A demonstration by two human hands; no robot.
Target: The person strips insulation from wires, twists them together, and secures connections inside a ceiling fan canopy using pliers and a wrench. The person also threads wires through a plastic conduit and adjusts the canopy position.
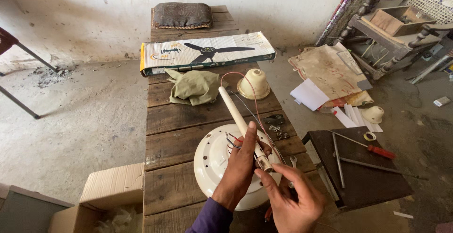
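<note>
Wooden counter (pixel 179 119) runs up frame centre; cream fan motor housing (pixel 214 162) sits at lower centre. Cream downrod (pixel 238 122) above it, long axis lower right to upper left, top end pointing upper left. Left hand (pixel 240 167) fingers wrapped round rod; right hand (pixel 292 197) fingers pinching its lower end (pixel 265 165). Risk: wires (pixel 255 103) snagging or getting pinched at that end.
</note>
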